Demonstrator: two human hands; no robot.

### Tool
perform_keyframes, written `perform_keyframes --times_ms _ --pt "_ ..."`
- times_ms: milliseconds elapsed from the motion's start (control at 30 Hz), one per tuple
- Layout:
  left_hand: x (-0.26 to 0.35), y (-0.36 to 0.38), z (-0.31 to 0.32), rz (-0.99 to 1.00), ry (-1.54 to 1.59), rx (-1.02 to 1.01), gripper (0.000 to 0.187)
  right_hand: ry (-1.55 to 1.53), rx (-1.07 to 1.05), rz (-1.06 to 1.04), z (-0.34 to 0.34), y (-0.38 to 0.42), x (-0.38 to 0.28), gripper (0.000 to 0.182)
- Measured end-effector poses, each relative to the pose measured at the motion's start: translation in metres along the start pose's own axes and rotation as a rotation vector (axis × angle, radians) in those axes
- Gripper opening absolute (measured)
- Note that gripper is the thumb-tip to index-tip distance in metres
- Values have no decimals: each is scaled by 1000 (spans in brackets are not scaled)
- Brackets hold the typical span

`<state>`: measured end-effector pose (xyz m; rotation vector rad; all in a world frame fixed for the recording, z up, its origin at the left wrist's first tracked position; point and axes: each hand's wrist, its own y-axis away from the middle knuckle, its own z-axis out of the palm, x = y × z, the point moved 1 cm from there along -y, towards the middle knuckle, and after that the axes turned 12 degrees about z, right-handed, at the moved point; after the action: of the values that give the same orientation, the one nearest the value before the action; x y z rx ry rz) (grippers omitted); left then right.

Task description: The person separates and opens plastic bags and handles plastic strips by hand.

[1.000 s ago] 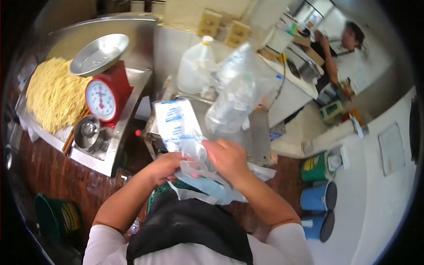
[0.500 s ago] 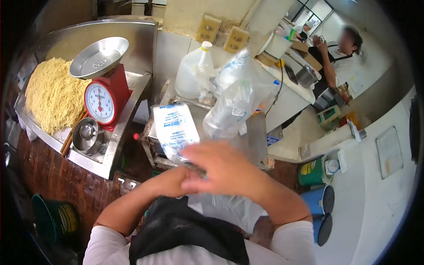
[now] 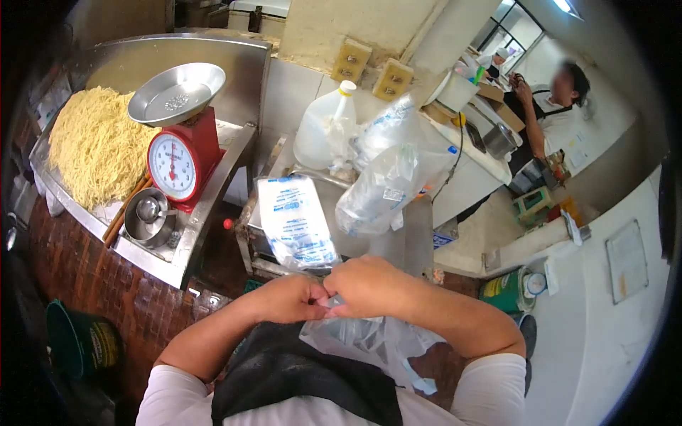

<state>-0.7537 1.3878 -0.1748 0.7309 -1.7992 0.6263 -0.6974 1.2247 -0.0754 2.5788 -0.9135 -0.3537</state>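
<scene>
Two hands, left hand and right hand, meet just this side of the tabletop, their fingers pinching the gathered rim of one clear bag, which hangs in front of one black apron. Beyond the fingers lies one flat pack — along the tabletop's left edge, its lower end at the near edge. Blue printing repeats across it, too small to read.

Right of the tabletop's middle stand two clear bundles, the nearer partly covering the other and carrying a small white label, unreadable. One jug with a yellow cap is near the far edge.

On the steel counter to the left, one red scale stands by the right edge, numerals round its dial — a 3 and a 4 can be made out. A heap of noodles fills the left end; one bowl with a ladle sits near the front corner. On the wall are two outlets; two people are in the background.
</scene>
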Motion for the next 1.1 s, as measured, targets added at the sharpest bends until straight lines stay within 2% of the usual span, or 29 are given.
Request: perform_keyframes --times_ms 133,233,367,467,567,667,833,933,1033,1100 --pt "4 -2 2 37 70 62 27 -48 -97 50 1 0 3 16" --pt "2 -4 3 -5 94 79 25 -62 -165 61 1 2 2 17" --pt "-8 -5 5 66 171 101 18 -25 -224 94 0 6 1 17" --pt "-5 -4 0 46 206 122 12 -161 9 109 8 12 5 16" --pt "-18 -3 1 73 204 172 11 -94 173 36 2 17 -4 19" --pt "-5 -2 -5 41 113 158 13 5 307 27 7 12 -4 16" --pt "10 2 -12 -24 -13 149 17 -85 163 39 13 8 3 14" --pt "1 3 -10 40 -9 182 17 -77 161 51 8 9 0 17" --pt "2 5 -11 13 37 182 20 -67 135 65 -2 12 -5 20" --pt "-1 6 -9 86 158 153 22 -88 128 59 -3 12 -6 22"
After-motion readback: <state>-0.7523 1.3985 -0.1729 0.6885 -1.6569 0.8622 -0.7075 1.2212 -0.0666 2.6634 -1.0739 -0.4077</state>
